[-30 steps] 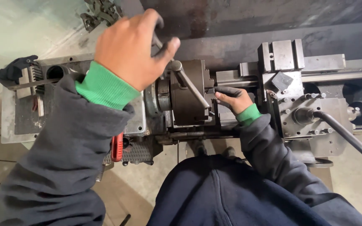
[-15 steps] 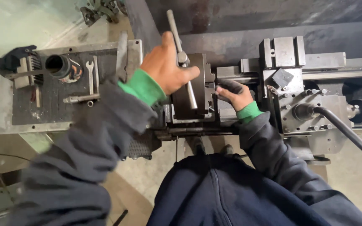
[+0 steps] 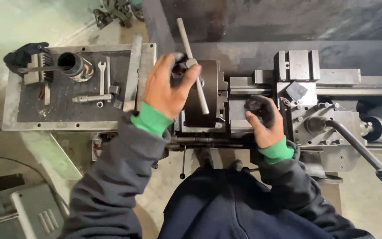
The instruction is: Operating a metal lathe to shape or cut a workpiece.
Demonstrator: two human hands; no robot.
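The left hand sits on top of the chuck key, a slim grey steel bar standing in the dark round chuck of a lathe. Its fingers curl loosely round the joint where the cross handle meets the shank, grasping the key rather than clenching it hard. The bar runs at a slant from the far side of the chuck down across its face toward the person.

The right hand rests just right of the chuck, on the bed in front of the tool post. Its fingers are blackened with grime and partly folded around something dark; whether they grip a workpiece or only touch the machine cannot be told.

The main risk, as a judgement, is the key being left in the chuck: if the spindle were started, the bar would be thrown. The greasy right fingers could also slip, and they lie close to the chuck's face, where a turning body or a slipping key could catch them. The sleeve cuffs hang near the same rotating part.

On the tray over the headstock lie a spanner, a short steel bar and a dark can, well apart from both hands. A long lever with a dark grip juts out at the right.
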